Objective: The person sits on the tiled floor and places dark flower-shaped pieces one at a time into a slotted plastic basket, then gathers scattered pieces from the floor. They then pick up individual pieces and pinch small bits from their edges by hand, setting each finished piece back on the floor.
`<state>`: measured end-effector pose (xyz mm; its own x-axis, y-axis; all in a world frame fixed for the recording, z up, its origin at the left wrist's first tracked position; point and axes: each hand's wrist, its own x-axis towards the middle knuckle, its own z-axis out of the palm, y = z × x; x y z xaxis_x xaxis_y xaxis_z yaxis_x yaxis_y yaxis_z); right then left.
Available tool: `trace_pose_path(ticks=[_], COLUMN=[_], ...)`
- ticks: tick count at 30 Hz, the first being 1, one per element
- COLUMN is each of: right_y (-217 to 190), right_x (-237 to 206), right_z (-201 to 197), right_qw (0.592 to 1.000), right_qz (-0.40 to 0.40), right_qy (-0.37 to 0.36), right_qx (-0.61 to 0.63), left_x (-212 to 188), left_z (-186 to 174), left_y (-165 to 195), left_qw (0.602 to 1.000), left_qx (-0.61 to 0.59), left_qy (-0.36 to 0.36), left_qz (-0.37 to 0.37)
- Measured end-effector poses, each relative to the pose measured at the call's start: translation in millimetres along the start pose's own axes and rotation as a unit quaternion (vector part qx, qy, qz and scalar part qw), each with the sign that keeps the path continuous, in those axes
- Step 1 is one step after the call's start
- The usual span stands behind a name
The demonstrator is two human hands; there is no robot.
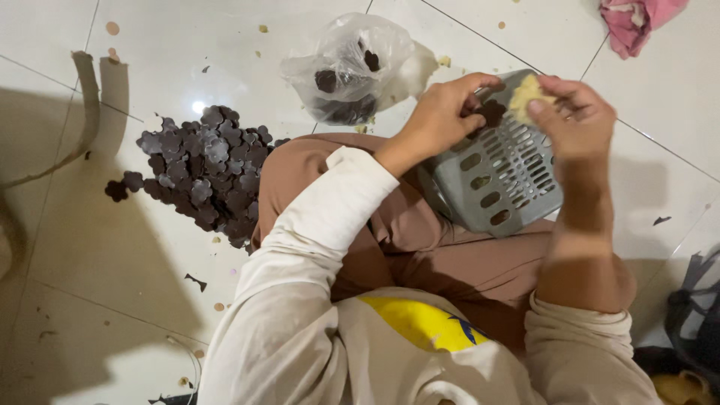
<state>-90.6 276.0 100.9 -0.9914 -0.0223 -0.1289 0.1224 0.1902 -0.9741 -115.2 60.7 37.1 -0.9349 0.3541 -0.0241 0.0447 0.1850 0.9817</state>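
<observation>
While a dark piece [491, 112] was pinched in the left hand [442, 116] over the basket [499, 176], a pale wad [525, 94] was clamped in the right hand [574, 120]; rubbing seemed underway, steady pressure needed next.

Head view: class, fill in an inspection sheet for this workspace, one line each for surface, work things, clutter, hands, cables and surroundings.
Surface: white glossy tiled floor, with scattered crumbs and dark scraps.
Work things: grey slotted plastic basket on the lap; small dark flower-shaped piece; pale yellow crumbly wad.
Clutter: heap of dark flower-shaped pieces; clear plastic bag holding more dark pieces.
Hands: left hand has its grip on the dark piece; right hand pinches the wad.
Cables: nothing seen.
Surroundings: pink crumpled cloth at upper right; dark strapped bag at right edge.
</observation>
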Motion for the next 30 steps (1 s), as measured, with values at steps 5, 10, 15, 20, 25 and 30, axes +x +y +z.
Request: trace_pose_path(ticks=[5, 10, 15, 20, 25, 30], right_y=[29.7, 49.8, 45.2, 18.6, 22.4, 59.3], right_x=[-7.0, -16.3, -29.4, -60.5, -72.1, -75.0], right_z=[24.8, 12.9, 7.7, 18.3, 16.1, -3.0], right_qw=[0.93, 0.879, 0.855, 0.928, 0.991, 0.912], right_qz=[-0.215, -0.281, -0.231, 0.065, 0.018, -0.26], right_qy=[-0.018, -0.044, -0.044, -0.018, -0.019, -0.068], right_qx=[-0.297, -0.383, -0.461, -0.367, -0.133, -0.31], left_x=[-6.2, -19.3, -32.9, -58.2, -70.6, -74.0], left_z=[12.8, 21.1, 18.4, 26.4, 38.6, 61.8], left_y=[8.0, 22.0, 36.5, 48.7, 62.7, 62.2], left_qw=[0.994, 0.989, 0.995, 0.985, 0.976, 0.977], left_qx=[0.053, 0.086, 0.053, 0.119, 0.139, 0.121], left_qy=[0.042, 0.078, 0.077, 0.124, 0.164, 0.171], left_qz=[0.091, 0.087, 0.034, 0.011, 0.024, 0.048])
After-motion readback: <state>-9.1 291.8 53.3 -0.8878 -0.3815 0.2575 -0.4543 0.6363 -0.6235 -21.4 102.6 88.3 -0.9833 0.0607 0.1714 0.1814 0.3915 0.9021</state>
